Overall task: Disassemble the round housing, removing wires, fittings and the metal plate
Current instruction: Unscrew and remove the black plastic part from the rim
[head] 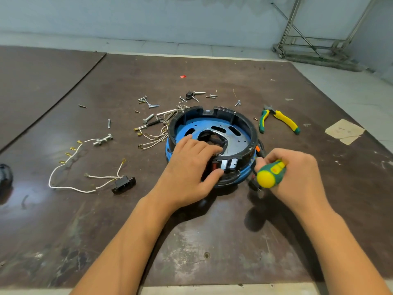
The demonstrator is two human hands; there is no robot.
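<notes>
The round black and blue housing (238, 122) sits in the middle of the brown board, with a blue metal plate (240, 143) inside it. My left hand (191, 167) grips the housing's near rim, fingers inside over the plate's centre hole, thumb on the outer wall by the switch block (228, 163). My right hand (297, 173) holds a green and yellow screwdriver (271, 174) against the housing's right near side; its tip is hidden. A white wire harness with a black socket (124, 184) lies loose at the left.
Loose screws and bolts (148, 103) and white wires (153, 138) are scattered behind and left of the housing. Green and yellow pliers (280, 121) lie to its right, a paper scrap (344, 130) further right. A dark object (5, 175) sits at the left edge.
</notes>
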